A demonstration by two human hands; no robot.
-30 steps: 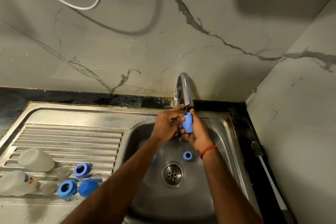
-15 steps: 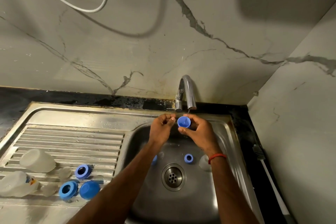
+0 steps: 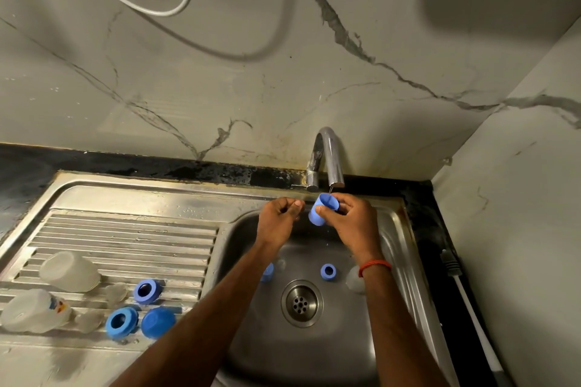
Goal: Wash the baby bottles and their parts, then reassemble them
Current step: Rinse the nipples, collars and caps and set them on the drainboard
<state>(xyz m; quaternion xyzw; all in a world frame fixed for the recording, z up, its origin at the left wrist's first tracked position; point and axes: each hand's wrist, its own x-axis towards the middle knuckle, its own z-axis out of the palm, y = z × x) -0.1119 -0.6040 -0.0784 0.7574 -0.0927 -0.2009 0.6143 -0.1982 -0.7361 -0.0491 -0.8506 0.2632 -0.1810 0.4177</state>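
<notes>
Nearest, left: drainboard (image 3: 125,229) with two clear bottles (image 3: 70,270) on their sides, two rings (image 3: 147,291), a second cap (image 3: 157,322) and two clear teats (image 3: 115,292), all close together. Basin (image 3: 399,245): loose ring (image 3: 328,271) just behind drain (image 3: 301,303). A blue piece is half hidden by the left forearm and a clear piece sits by the right wrist; can't tell what they are. Brush (image 3: 471,308) on counter, right. Over the basin, right hand (image 3: 352,223) pinches cap (image 3: 323,209) between thumb and fingertips, mouth tilted up, right under the spout of the tap (image 3: 327,157); a thin trickle drops into it. Left hand (image 3: 278,220) is just beside the cap, not touching, fingers curled in, nothing seen in them. Step looks like rinsing the cap's inside. To do it well: let it fill, tip it out, turn it so water sweeps the whole inner wall and rim, then rinse the outside. Flow is weak, so take time or open the tap more. Wet light pinch could slip, so hold it over the basin, away from the drain. Then set it mouth down on the drainboard. Basin pieces look unwashed; nothing reassembled. Far: cable (image 3: 157,9) on wall.
</notes>
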